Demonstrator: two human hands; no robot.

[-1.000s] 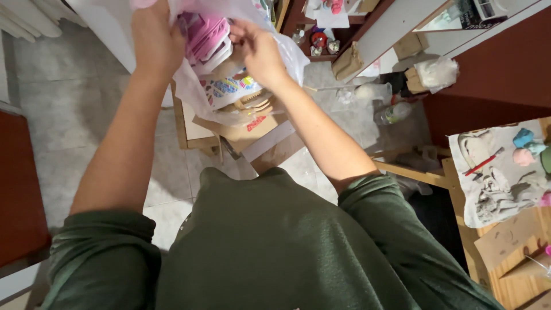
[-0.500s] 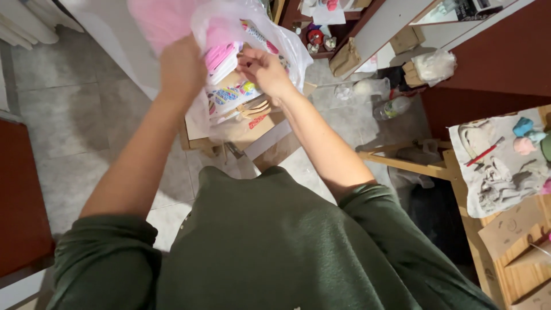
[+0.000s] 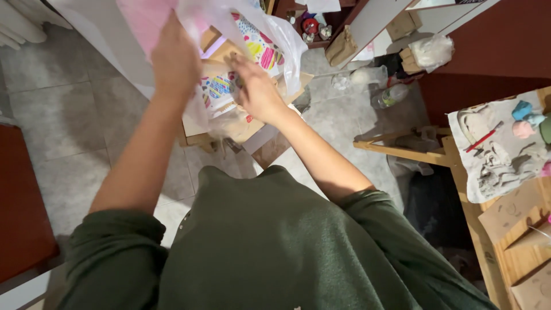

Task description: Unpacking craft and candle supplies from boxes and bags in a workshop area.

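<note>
Plastic bag, thin, clear and crumpled, is held up in front of a person in a dark green long-sleeved top, seen from above by the head camera. The bag sits at the top centre of the view, above the tiled floor, with its long axis running roughly from upper left to lower right; its loose right edge droops toward the floor. Which end is the mouth cannot be told from the folds.

The left hand grips the bag's left side, fingers closed over the film beside a pale pink sheet that shows at the top edge. The right hand reaches in from the right, its fingers curled and pinching at the contents near the middle; exactly what they hold is hidden by the plastic. Inside and just behind the film lie printed cards with bright pink, yellow and blue patterns, overlapping one another and tilted.

Below the hands, brown cardboard pieces lie on the floor. To the right stands a wooden easel frame, lying nearly level across the view, with a clear plastic bottle near it. At the far right a wooden counter carries a grey cloth with clay pieces and small blue and pink lumps.
</note>
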